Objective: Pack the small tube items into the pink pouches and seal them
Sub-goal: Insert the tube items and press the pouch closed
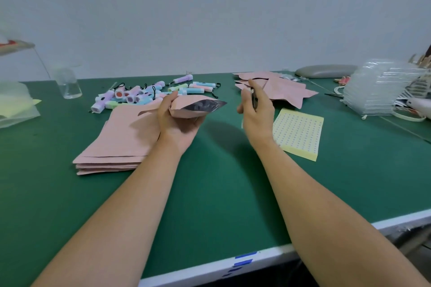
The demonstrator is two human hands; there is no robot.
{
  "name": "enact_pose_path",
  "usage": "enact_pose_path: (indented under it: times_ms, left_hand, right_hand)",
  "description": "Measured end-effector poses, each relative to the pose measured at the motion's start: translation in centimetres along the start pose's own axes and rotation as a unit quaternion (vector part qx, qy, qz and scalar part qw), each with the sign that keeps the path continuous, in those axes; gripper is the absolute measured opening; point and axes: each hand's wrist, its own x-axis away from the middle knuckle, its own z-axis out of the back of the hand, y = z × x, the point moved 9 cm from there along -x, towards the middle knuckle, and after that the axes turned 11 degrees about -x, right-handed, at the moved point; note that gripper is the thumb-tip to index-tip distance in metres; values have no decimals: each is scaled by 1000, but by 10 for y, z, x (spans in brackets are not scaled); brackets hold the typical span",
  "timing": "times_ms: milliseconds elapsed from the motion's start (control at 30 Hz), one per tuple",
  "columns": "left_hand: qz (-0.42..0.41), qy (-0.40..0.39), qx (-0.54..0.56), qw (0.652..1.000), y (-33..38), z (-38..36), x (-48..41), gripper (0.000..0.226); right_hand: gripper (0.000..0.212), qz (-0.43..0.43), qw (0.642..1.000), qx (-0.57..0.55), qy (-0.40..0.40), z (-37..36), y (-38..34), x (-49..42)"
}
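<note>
Gripping an opened pink pouch (189,109) at frame centre, the left hand (177,127) aims its silvery mouth at the right hand (257,112), which pinches a small dark item (254,98), seemingly for insertion. Spare tubes (144,95) lie on the desk (210,193), upper left.

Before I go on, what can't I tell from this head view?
Head view:
- Dark item in the right hand: fingers cover it and it is blurred; type unclear.
- Open pouch in the left hand: only dark lining shows; contents hidden.
- Far pouch pile: seals too small to judge.
- Sticker sheet: print too small.
</note>
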Motion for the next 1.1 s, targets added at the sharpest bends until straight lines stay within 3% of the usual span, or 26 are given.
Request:
enact_pose_path:
  times_ms: [133, 233, 367, 467, 700, 867, 1100]
  left_hand:
    - [-5, -11, -12, 1000, -1, -1, -2, 25]
    - [-4, -15, -24, 1000, -2, -2, -3, 24]
    - [-3, -15, -30, 999, -3, -1, -2, 24]
    - [-4, -13, -30, 999, -3, 0, -2, 29]
    - [3, -11, -8, 1000, -2, 1, -1, 22]
    - [1, -5, -8, 1000, -2, 2, -1, 35]
    - [-4, -45, 25, 999, -1, -4, -1, 46]
  right_hand:
    - [82, -80, 991, -7, -104, -23, 17, 6]
    - [91, -121, 982, -6, -144, -34, 23, 11]
    - [76, -186, 968, 8, -170, -38, 36, 17]
    - [43, -191, 965, -8, -177, -39, 36, 19]
    - [31, -169, 969, -8, -180, -37, 32, 19]
    - [25, -114, 973, 42, -195, -38, 31, 16]
    - [22, -152, 973, -37, -168, -28, 32, 14]
